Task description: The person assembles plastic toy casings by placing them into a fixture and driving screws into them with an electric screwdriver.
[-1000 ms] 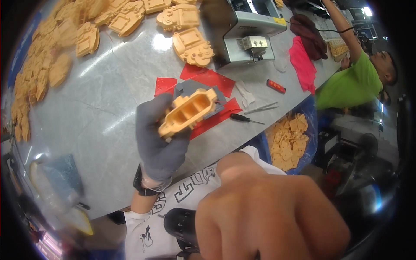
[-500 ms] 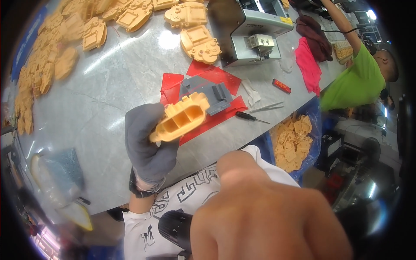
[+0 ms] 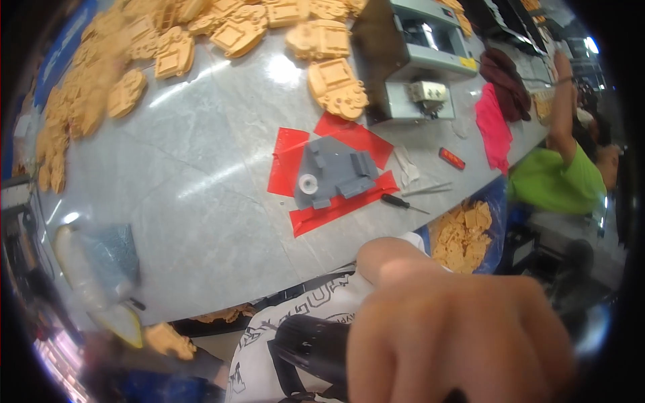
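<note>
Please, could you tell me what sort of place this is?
Probably a factory or assembly workshop: many similar orange plastic housings lie on the table, together with a grey fixture and a screwdriver.

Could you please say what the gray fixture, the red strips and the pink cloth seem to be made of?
Gray fixture: probably hard plastic with a matte finish, given its even colour and raised blocks, though painted metal is possible. Red strips: perhaps thin plastic tape, faintly glossy, flat with straight edges. Pink cloth: soft, dull fabric, judging by its limp outline.
</note>
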Demonstrator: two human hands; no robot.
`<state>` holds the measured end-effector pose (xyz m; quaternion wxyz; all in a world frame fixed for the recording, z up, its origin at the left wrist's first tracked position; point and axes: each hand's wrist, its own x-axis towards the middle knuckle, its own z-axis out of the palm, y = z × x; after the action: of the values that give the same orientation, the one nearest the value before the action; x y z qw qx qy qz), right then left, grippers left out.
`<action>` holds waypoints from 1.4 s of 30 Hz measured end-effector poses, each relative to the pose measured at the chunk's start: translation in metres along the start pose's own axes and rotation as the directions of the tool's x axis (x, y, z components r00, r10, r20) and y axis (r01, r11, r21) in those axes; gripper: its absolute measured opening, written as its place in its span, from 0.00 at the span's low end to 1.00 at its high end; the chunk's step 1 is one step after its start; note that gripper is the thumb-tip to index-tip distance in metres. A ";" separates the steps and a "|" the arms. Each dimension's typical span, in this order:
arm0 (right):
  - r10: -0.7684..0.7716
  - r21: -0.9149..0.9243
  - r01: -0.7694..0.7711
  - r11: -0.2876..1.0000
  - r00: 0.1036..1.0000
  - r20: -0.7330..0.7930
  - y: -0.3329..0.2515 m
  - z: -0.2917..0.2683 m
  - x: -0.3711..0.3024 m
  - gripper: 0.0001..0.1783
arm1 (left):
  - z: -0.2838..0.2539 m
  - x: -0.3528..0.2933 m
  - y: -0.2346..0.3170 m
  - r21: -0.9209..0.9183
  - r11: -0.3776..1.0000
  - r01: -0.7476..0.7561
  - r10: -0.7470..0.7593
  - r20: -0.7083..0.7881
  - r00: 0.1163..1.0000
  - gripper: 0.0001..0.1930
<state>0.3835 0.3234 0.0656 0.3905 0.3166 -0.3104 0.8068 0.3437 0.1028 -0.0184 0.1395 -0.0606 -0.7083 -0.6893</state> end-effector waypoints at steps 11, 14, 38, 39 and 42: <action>-0.090 0.135 0.093 0.986 0.996 -0.025 -0.043 -0.004 0.015 0.09 | -0.052 0.052 0.010 -0.079 0.927 -0.368 0.357 -0.121 0.926 0.27; -0.142 0.098 0.143 0.985 0.990 -0.021 -0.035 -0.009 0.021 0.10 | -0.034 0.073 0.002 0.106 0.897 -0.428 0.351 0.417 0.839 0.27; -0.426 -0.180 0.414 0.892 0.904 -0.035 -0.040 -0.003 0.027 0.12 | 0.282 0.023 -0.040 0.392 0.574 -0.720 -0.328 0.915 0.236 0.29; -0.432 -0.188 0.420 0.888 0.901 -0.029 -0.038 -0.001 0.028 0.12 | 0.282 0.021 -0.045 0.387 0.576 -0.720 -0.322 0.917 0.235 0.29; -0.439 -0.191 0.421 0.887 0.897 -0.061 -0.032 0.006 0.023 0.12 | 0.266 0.023 -0.067 0.314 0.561 -0.766 -0.181 0.949 0.257 0.31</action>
<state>0.4005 0.3446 0.0946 0.6008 0.3007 -0.2807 0.6854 0.2729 0.3621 -0.0796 -0.1348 -0.5290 -0.8311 -0.1066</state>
